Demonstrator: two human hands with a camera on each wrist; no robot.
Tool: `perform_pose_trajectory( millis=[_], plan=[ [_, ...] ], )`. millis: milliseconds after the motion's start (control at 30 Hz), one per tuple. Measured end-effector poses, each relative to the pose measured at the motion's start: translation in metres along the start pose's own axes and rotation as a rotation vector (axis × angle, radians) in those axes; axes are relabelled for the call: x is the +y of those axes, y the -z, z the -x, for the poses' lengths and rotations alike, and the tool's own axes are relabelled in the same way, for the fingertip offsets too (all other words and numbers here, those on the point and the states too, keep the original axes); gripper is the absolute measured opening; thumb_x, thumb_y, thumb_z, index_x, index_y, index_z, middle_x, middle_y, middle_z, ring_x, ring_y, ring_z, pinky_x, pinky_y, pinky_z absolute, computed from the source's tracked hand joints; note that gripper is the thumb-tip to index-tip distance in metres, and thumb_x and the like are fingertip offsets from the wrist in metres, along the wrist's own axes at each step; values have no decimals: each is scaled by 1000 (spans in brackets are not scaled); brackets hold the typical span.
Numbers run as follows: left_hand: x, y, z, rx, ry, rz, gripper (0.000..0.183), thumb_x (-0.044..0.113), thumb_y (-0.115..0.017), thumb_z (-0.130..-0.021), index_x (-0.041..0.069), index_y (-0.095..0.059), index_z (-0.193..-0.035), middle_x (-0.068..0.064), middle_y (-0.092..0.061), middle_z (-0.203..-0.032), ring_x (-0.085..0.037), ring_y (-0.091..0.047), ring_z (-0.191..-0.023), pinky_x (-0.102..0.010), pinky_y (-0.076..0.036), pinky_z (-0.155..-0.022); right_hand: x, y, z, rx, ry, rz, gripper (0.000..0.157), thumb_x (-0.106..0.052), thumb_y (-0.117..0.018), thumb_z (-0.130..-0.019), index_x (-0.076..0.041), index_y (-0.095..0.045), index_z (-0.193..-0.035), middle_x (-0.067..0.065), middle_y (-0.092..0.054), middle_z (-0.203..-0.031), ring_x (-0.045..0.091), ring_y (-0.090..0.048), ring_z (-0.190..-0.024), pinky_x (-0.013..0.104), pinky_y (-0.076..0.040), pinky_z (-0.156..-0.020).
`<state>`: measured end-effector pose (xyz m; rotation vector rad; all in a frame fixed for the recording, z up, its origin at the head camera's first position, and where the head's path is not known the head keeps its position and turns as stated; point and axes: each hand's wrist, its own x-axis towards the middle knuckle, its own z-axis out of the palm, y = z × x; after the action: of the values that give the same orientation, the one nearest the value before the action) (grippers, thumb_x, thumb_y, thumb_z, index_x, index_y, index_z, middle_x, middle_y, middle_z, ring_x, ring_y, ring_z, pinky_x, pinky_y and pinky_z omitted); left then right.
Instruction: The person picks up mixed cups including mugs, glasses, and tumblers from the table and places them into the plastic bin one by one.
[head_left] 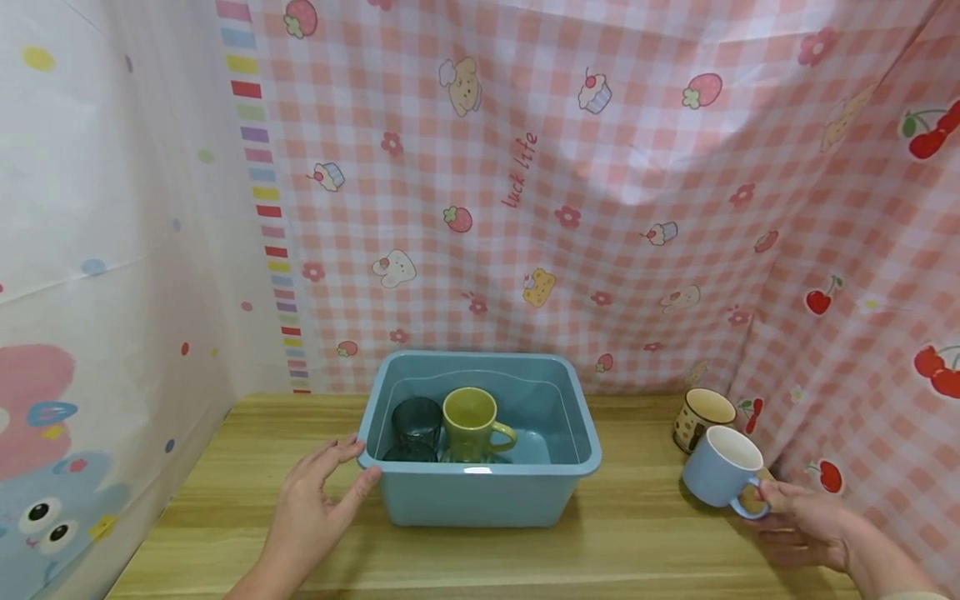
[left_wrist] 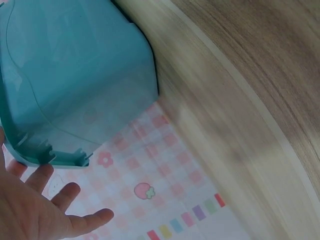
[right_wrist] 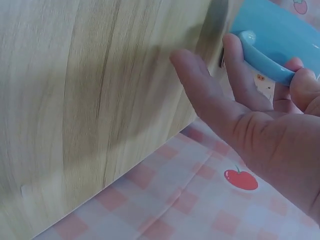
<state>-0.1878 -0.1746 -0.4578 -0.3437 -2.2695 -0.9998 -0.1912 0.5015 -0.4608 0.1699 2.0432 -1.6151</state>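
A light blue mug (head_left: 708, 473) with a white inside is held at the right by its handle (right_wrist: 267, 64), pinched between the thumb and fingers of my right hand (head_left: 806, 521). The mug tilts somewhat. Just behind it stands a cream-coloured mug (head_left: 692, 423) with a dark pattern, partly hidden. My left hand (head_left: 311, 500) touches the left rim of a blue plastic bin (head_left: 480, 500), its fingers spread and fairly straight. Inside the bin are an olive-yellow mug (head_left: 467, 423) and two dark glass cups, one dark cup (head_left: 417, 421) behind the other.
A wooden table (head_left: 637, 550) bears the bin in its middle. Behind it hangs a pink checked curtain (head_left: 525, 250), with a white printed curtain (head_left: 150, 208) at the left and more checked cloth (head_left: 855, 375) close by the right edge.
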Motion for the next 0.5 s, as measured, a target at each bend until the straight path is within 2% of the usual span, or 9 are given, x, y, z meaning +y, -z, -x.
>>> perform_pose_trajectory(
  millis=[167, 367, 433, 500],
  plan=[
    [-1, -1, 0, 0, 0, -6, 40, 21, -89, -89, 4, -78, -123, -13, -76, -134, -50, -68, -125, -75, -52, -101, -8, -1, 0, 8, 12, 38, 35, -46, -32, -117, -25, -60, -121, 14, -76, -129, 38, -68, -124, 65, -57, -102],
    [-1, -1, 1, 2, -1, -7, 40, 21, -89, -89, 4, -77, -123, -13, -76, -134, -50, -67, -125, -76, -50, -102, -22, -4, 1, 25, 42, 95, 45, -44, -30, -118, -12, -58, -130, 21, -73, -131, 52, -63, -130, 65, -56, -102],
    [-1, -1, 1, 4, 0, -4, 40, 20, -89, -89, 4, -77, -123, -13, -76, -134, -51, -67, -125, -76, -50, -102, -26, -5, 2, 19, 53, 88, 43, -43, -31, -118, -12, -59, -129, 16, -75, -128, 49, -65, -129, 64, -57, -102],
    [0, -1, 0, 7, -2, -3, 40, 20, -89, -88, 4, -77, -123, -14, -77, -133, -51, -68, -125, -76, -50, -102, -31, -6, 3, 5, 63, 69, 40, -43, -32, -118, -18, -62, -122, 8, -78, -123, 39, -68, -126, 62, -58, -101]
  ],
)
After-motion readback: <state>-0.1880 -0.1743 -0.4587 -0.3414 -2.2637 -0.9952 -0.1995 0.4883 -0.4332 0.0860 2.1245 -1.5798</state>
